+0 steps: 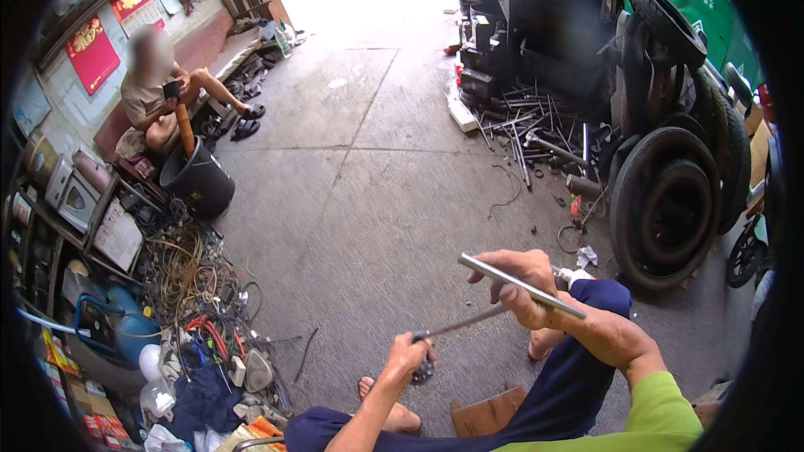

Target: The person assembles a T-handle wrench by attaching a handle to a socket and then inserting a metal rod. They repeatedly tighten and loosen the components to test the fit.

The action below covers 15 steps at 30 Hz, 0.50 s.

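My right hand (526, 280) is closed around a silver metal bar (548, 297), which slants across the front of the fist. Lower and to the left, my left hand (406, 356) grips the blue-black end of a thin dark rod (465, 322). That rod runs up toward the right hand; whether the right fingers also hold its far end is hidden. A small dark round part (425, 371) shows just beside the left hand, partly covered by it. Both hands are above my dark blue trousers (553, 385), between my knees.
A brown wooden board (490, 412) lies between my feet. Tyres (666, 209) lean at the right, near scattered metal rods (532, 121). Tangled cables (184, 276) and tools heap at the left, below a black bucket (199, 180). Another person (151, 100) sits on the bench.
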Tool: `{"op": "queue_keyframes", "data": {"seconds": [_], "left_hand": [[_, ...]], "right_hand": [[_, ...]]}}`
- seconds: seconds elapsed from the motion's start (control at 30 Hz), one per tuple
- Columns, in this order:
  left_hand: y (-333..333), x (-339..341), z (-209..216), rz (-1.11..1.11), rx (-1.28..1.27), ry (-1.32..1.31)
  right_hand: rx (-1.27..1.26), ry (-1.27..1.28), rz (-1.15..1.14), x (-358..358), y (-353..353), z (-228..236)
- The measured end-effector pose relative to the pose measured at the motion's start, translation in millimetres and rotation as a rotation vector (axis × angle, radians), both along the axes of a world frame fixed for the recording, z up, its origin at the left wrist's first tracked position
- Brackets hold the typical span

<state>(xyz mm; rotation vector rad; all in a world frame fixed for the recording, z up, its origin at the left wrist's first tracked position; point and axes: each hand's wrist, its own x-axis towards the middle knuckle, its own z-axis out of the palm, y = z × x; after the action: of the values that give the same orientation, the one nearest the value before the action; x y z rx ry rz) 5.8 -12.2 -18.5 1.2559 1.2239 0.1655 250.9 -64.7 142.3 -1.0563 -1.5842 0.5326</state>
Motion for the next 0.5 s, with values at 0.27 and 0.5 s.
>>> {"op": "queue_keyframes", "data": {"seconds": [0.27, 0.5], "left_hand": [[22.9, -1.7, 35.9, 0.034, 0.191, 0.061], [19.4, 0.6, 45.9, 0.174, 0.208, -0.113]], "right_hand": [[-0.339, 0.324, 0.122, 1.8, 0.4, 13.1], [-0.450, 0.718, 0.122, 22.1, 8.5, 8.6]]}}
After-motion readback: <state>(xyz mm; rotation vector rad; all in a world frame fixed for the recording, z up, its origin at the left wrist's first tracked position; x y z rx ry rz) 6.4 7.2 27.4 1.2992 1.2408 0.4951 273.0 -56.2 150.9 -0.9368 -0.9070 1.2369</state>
